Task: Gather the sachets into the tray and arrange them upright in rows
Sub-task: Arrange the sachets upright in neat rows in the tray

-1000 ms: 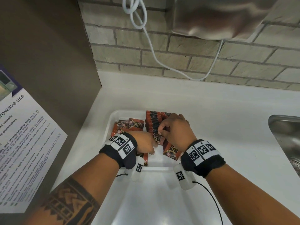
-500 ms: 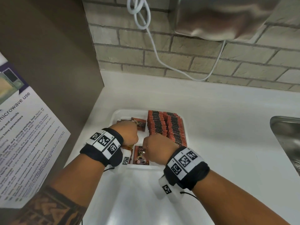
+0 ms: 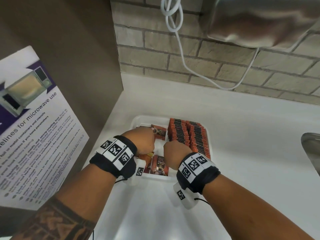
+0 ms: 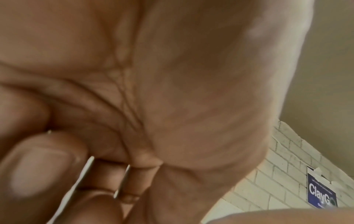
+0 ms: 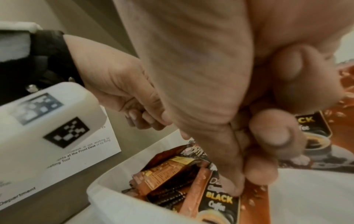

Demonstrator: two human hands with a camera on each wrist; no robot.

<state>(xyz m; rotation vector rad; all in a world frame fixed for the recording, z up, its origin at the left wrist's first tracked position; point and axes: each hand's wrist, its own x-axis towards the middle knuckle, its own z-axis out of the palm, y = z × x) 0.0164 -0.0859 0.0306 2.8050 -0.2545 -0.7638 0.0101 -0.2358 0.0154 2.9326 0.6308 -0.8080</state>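
While both hands work inside the tray (image 3: 173,177), note the stock. Loose sachets (image 3: 160,166): flat on the tray floor, directly beneath and just nearer you than your right hand (image 3: 174,154), long axis pointing away from you; another lies flat just beyond your left hand (image 3: 141,142). Upright rows (image 3: 188,135): two, packed on edge, just beyond and to the right of your right hand. Right hand: nearer the flat sachet, fingers curled down onto it; whether it grips, you cannot tell. Left hand: fingers curled, pinching thin sachet edges (image 4: 122,181). Change since a second ago: right hand has left the rows and dropped to the loose pile.
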